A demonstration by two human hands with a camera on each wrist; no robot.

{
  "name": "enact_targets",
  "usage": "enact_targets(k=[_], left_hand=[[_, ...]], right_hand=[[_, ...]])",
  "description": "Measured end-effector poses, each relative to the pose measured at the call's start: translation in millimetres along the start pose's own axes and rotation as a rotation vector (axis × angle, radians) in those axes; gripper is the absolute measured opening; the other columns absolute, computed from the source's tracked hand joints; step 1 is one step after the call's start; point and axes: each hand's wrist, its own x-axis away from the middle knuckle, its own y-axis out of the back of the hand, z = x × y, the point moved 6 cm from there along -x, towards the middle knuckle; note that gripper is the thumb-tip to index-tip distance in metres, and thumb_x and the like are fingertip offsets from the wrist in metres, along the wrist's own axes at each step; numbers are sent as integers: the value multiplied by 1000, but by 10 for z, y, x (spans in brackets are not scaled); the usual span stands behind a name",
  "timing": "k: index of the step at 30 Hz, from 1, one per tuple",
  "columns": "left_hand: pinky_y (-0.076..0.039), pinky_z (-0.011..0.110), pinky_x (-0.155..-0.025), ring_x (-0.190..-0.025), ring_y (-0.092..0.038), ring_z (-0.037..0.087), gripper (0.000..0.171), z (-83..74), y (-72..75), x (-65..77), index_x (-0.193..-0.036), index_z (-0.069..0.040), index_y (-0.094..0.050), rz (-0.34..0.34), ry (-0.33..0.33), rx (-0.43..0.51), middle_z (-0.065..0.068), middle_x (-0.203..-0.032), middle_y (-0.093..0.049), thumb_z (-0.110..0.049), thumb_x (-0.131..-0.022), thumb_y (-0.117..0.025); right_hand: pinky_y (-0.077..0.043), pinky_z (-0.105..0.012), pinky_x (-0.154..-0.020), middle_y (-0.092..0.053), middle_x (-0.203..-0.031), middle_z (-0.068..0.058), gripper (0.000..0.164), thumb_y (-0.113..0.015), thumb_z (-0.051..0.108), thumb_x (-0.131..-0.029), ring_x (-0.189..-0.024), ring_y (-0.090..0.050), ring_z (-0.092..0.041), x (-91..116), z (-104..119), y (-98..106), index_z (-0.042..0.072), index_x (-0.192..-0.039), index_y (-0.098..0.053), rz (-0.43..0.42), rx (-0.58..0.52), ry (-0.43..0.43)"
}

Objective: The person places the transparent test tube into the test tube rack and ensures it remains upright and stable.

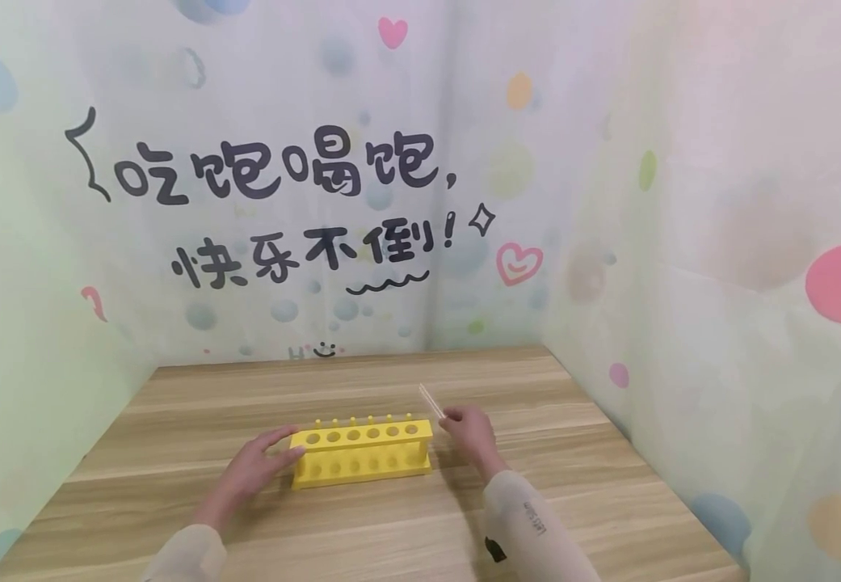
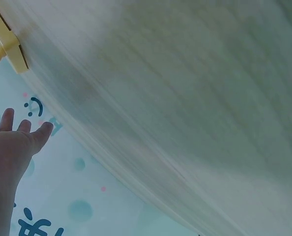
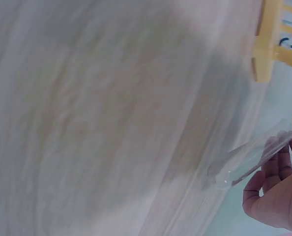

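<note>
A yellow test tube rack [image 1: 362, 439] stands upright on the table, with a row of round holes along its top and short pegs behind them. My left hand [image 1: 260, 466] is at the rack's left end, its fingers overlapping that end in the head view. In the left wrist view the left hand [image 2: 13, 152] has its fingers spread, with a gap between them and the rack [image 2: 8, 44]. Just past the rack's right end, my right hand [image 1: 473, 432] pinches a clear test tube [image 1: 431, 399]. That tube [image 3: 244, 160] slants between thumb and fingers in the right wrist view.
The wood-grain table [image 1: 362, 533] runs back to a printed curtain [image 1: 304, 323] with large black writing. More printed curtain [image 1: 718, 242] borders the right side, and a pale one [image 1: 20, 323] the left.
</note>
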Motion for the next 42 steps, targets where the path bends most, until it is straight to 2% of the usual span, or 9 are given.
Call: enact_targets(k=[5, 10, 23, 28, 34, 38, 42], left_hand=[[-26, 71, -107, -139, -28, 53, 64, 1, -3, 4, -144, -8, -50, 0, -1, 14, 26, -152, -38, -47, -95, -63], [-27, 71, -106, -138, -28, 54, 64, 5, -3, 3, -144, -8, -50, -2, -1, 9, 27, -151, -38, -47, -95, -62], [-26, 70, -107, -139, -28, 53, 65, -5, -3, 18, -145, -6, -49, -8, 1, 13, 27, -151, -38, -46, -96, -63], [-25, 69, -108, -139, -28, 53, 65, -1, -3, 13, -145, -6, -49, -9, 1, 12, 27, -151, -38, -45, -96, -63], [-26, 70, -107, -138, -28, 53, 66, 5, -6, 9, -146, -7, -48, -6, 2, 2, 27, -152, -37, -48, -96, -62], [-26, 70, -107, -138, -28, 54, 66, 4, -5, 11, -146, -7, -48, -4, 10, 6, 27, -152, -37, -48, -95, -62], [-25, 70, -107, -138, -27, 54, 66, 4, -3, 16, -146, -8, -48, -1, 17, 17, 28, -152, -37, -48, -96, -62]], right_hand=[[-50, -51, -95, -68, -121, -15, 33, -65, 19, -96, -113, -62, -34, -49, 3, 38, 4, -126, -67, -42, -177, -15], [-47, -52, -101, -65, -126, -17, 35, -64, 18, -98, -118, -60, -35, -66, 69, 84, 2, -128, -65, -69, -286, 27], [-49, -50, -98, -65, -127, -12, 39, -68, 22, -95, -113, -62, -28, -106, 272, 134, 7, -131, -64, -54, -422, 77], [-53, -40, -92, -65, -127, -12, 41, -69, 21, -95, -110, -62, -25, -103, 375, 158, 7, -132, -62, -57, -471, 106], [-54, -31, -84, -68, -118, -10, 35, -70, 19, -93, -104, -63, -22, -71, 542, 214, 8, -127, -66, -96, -522, 155], [-55, -32, -84, -68, -116, -9, 34, -71, 16, -93, -103, -64, -22, -50, 644, 254, 6, -125, -66, -120, -549, 188], [-55, -37, -87, -68, -118, -9, 35, -71, 17, -93, -104, -64, -22, -21, 747, 295, 4, -126, -66, -139, -553, 216]])
